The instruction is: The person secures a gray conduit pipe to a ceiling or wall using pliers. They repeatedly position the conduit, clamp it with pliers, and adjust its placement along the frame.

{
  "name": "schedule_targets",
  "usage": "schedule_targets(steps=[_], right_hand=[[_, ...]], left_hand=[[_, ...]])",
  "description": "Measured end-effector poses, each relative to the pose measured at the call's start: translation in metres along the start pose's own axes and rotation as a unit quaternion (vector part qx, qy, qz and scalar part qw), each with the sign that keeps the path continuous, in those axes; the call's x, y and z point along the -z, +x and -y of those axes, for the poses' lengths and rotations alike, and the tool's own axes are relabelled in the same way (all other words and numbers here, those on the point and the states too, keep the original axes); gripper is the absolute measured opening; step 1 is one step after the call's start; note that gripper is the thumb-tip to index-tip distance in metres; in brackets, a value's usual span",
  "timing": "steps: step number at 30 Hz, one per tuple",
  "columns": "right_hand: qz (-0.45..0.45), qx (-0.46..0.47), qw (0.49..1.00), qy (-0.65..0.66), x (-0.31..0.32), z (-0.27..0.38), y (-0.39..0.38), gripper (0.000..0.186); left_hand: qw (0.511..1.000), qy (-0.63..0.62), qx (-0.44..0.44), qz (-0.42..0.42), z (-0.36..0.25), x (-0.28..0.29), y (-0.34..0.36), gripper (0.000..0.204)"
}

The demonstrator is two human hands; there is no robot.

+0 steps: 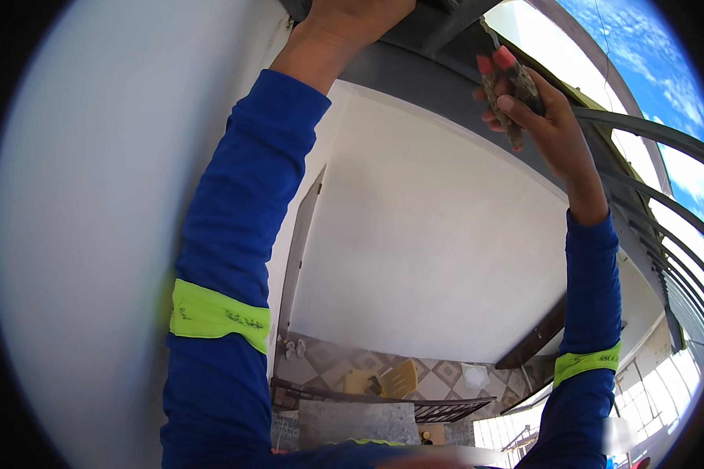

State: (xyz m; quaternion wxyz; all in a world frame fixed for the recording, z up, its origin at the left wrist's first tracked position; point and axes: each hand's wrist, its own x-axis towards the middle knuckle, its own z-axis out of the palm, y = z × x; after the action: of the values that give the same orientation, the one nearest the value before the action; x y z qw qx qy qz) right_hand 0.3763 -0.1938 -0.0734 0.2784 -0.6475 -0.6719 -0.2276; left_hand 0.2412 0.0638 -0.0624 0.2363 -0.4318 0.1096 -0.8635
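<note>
My right hand (559, 129) is raised at the upper right, its fingers wrapped round a pair of pliers (522, 87). The pliers have worn, dirty handles with red parts near the jaws, and the handles are spread apart. Their metal jaws point up toward the dark grey metal frame (450, 27). At the top edge, my left hand (350, 27) reaches up against the same frame beside the wall. Its fingers run out of the picture, so what they hold or touch is hidden. Both arms wear blue sleeves with yellow-green bands.
A white wall (109, 195) stands close on my left, another (438, 227) ahead. Curved grey bars (649, 125) extend along the right under open sky. Far below are a patterned tile floor (438, 375), a yellow plastic chair (400, 379) and a dark railing (454, 409).
</note>
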Motion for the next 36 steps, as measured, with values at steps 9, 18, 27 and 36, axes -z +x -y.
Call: schedule_targets(steps=[9, 18, 27, 36], right_hand=[[-0.116, -0.003, 0.983, -0.140, -0.021, 0.007, -0.002, 0.038], [-0.274, 0.133, 0.903, -0.301, -0.052, -0.011, 0.005, 0.023], [-0.245, 0.142, 0.930, -0.236, -0.046, -0.009, 0.004, 0.022], [-0.270, 0.113, 0.936, -0.198, -0.051, -0.014, -0.013, 0.019]], left_hand=[[1.000, 0.007, -0.006, -0.003, 0.001, -0.002, -0.002, 0.010], [0.996, 0.015, -0.014, 0.081, -0.002, 0.009, 0.004, 0.008], [0.888, -0.088, 0.069, 0.446, 0.011, 0.043, 0.073, 0.032], [0.764, -0.107, 0.015, 0.637, 0.011, 0.012, 0.127, 0.033]])
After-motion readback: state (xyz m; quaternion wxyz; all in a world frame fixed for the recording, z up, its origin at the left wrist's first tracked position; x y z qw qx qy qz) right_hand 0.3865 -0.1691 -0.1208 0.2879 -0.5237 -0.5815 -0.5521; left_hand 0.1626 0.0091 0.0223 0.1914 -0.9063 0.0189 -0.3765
